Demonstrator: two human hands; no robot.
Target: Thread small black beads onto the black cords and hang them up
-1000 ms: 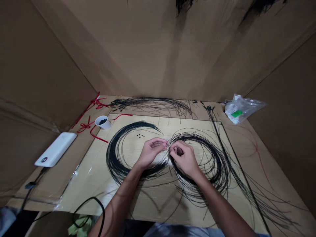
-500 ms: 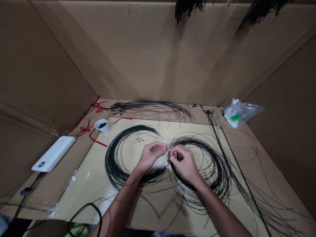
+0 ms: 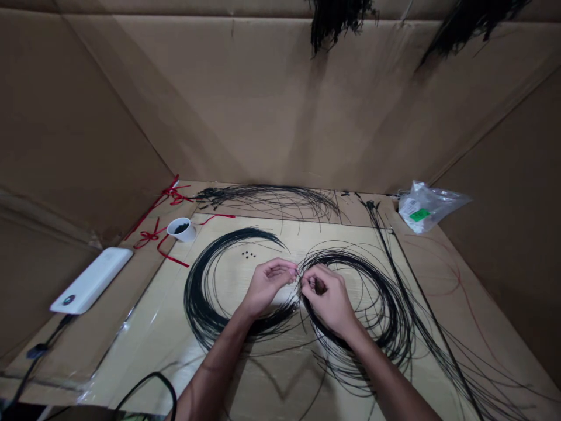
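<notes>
Cardboard walls point(image 3: 263, 105) surround a pale board point(image 3: 272, 242) bearing two black wire coils point(image 3: 197, 304). On the board, the left hand point(image 3: 267, 286) and right hand point(image 3: 326, 298) curl nearly shut, pinching wire strands point(image 3: 298, 272) between the coils. One white cup point(image 3: 181, 229) and one white power bank point(image 3: 91, 280) lie left of the board.

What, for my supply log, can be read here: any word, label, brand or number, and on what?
White label on the clear plastic bag: printed, but too small to read.
Green sticker on the same bag: any marks are too small to read.
White power bank: a dark round badge, with nothing legible.
Nothing else shows readable text.
</notes>
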